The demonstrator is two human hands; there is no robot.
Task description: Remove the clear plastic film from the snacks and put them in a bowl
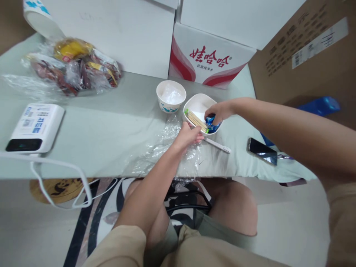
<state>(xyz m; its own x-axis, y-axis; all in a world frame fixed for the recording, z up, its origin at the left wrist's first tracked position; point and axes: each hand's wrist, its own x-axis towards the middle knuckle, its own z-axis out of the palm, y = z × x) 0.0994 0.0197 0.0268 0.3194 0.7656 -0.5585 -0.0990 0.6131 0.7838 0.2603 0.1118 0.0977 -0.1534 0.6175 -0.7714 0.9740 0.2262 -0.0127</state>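
Observation:
A white square bowl stands near the middle of the table. In it lie several pale sticks in a clear, green-ended wrapper, with blue packets beside them. My left hand grips the bowl's near-left rim, thumb on top and fingers outside below. My right hand reaches in over the right rim, its fingers closed on a blue packet; the fingertips are partly hidden. A white handle-like strip lies on the table just in front of the bowl.
Left of the bowl is a paper cup with clear plastic inside. Crumpled clear film lies in front. Bagged snacks, a white power bank with cable, and a phone lie farther out. Cartons stand behind.

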